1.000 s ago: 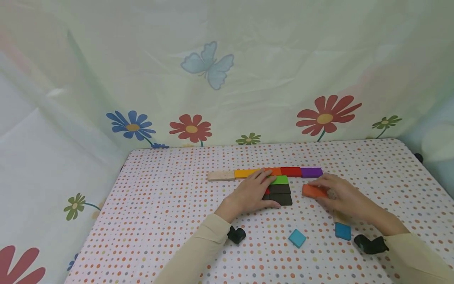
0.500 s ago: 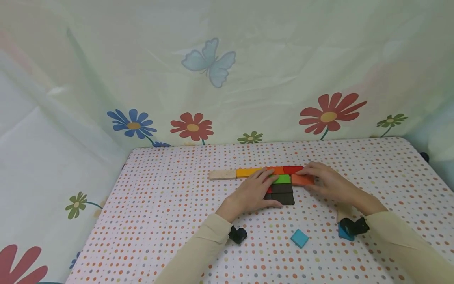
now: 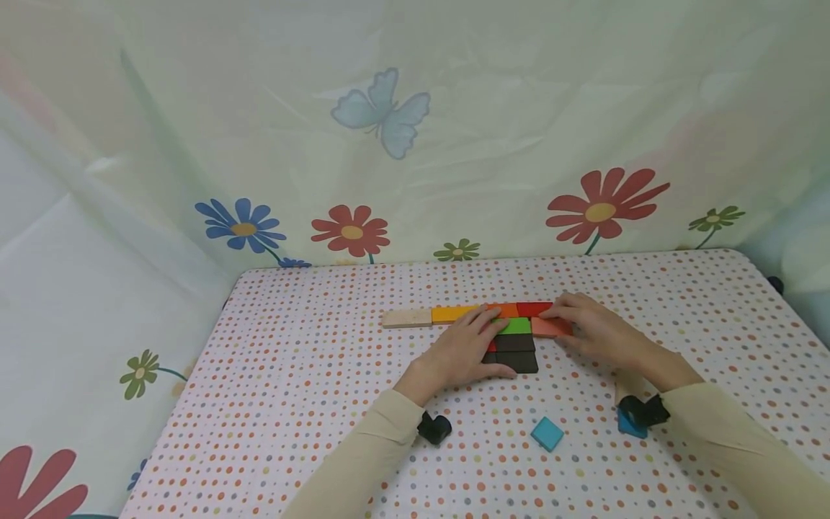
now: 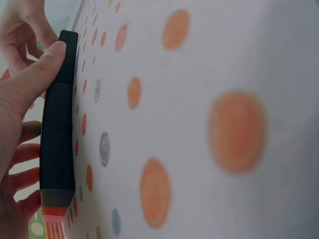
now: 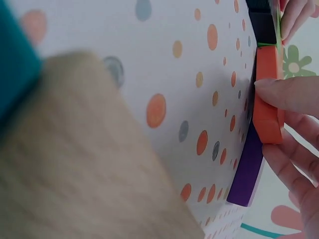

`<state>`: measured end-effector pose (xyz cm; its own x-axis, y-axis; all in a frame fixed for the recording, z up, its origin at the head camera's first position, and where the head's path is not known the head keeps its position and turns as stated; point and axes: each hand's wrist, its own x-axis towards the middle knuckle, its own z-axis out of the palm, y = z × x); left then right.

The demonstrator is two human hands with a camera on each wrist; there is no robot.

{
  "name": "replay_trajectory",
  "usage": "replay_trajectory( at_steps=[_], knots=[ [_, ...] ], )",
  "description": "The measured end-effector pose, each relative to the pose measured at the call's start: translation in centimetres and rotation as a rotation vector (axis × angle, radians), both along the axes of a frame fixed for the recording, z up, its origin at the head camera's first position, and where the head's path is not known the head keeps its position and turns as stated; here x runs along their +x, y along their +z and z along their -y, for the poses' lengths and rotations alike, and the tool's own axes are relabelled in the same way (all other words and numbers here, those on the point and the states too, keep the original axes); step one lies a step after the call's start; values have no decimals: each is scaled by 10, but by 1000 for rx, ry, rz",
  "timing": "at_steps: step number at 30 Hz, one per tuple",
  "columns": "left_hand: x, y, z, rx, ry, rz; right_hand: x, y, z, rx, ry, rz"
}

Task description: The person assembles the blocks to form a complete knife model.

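My right hand (image 3: 599, 331) pinches an orange wooden block (image 3: 547, 329) flat on the table, its left end against a green block (image 3: 516, 326). In the right wrist view the thumb presses the near face of that orange block, and a purple block (image 5: 246, 174) lies behind it. My left hand (image 3: 450, 353) rests over the grouped blocks, its thumb touching the front black block (image 3: 516, 362) and its fingers partly hiding the green one. Behind runs a row: natural wood (image 3: 406, 318), yellow (image 3: 450, 315), orange (image 3: 506, 311) and red (image 3: 533, 309) blocks.
A teal square block (image 3: 547, 434) lies in front of the group. Under my right forearm are a blue block (image 3: 630, 425) and a plain wooden block (image 3: 625, 387). The dotted tabletop (image 3: 311, 375) ends at a flowered curtain (image 3: 259, 144).
My right hand has moved left and away from me, bringing the orange block from apart to beside the green one. The left hand has stayed on the group.
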<state>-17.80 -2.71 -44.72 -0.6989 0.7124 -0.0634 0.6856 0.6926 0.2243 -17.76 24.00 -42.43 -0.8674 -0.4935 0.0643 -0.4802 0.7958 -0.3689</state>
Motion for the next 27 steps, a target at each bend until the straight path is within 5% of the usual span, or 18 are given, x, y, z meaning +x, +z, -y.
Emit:
replay_trajectory(
  at_steps=[27],
  knots=[
    [3,0,-1,21,-7,-8,0,0,7,11,4,-70]
  ],
)
